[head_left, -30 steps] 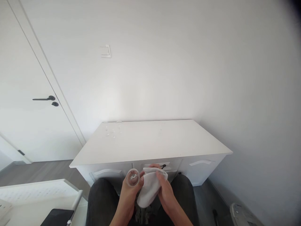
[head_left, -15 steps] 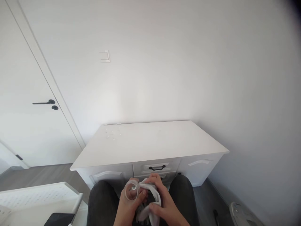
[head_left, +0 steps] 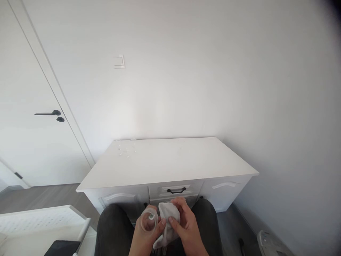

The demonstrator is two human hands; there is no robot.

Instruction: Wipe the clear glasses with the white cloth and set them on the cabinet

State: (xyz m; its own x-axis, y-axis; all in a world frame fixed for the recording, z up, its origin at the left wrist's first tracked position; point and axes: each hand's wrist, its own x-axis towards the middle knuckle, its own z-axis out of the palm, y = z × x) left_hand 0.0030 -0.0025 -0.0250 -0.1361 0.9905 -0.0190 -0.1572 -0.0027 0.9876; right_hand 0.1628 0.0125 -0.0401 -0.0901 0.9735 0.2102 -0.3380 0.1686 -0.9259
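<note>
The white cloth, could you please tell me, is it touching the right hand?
Touching: the head view shows the right hand with its thumb lying on the white cloth.

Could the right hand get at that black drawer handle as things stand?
Probably yes: the black drawer handle shows uncovered just beyond the right hand, though that hand holds a white cloth and might need to let go first.

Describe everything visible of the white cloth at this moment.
The white cloth looks like soft, thin fabric, greyish in shadow, with no pattern that shows. It is bunched and folded, held up between the knees. The left hand meets its left edge; the right hand grips its other side, thumb across the front.
</note>
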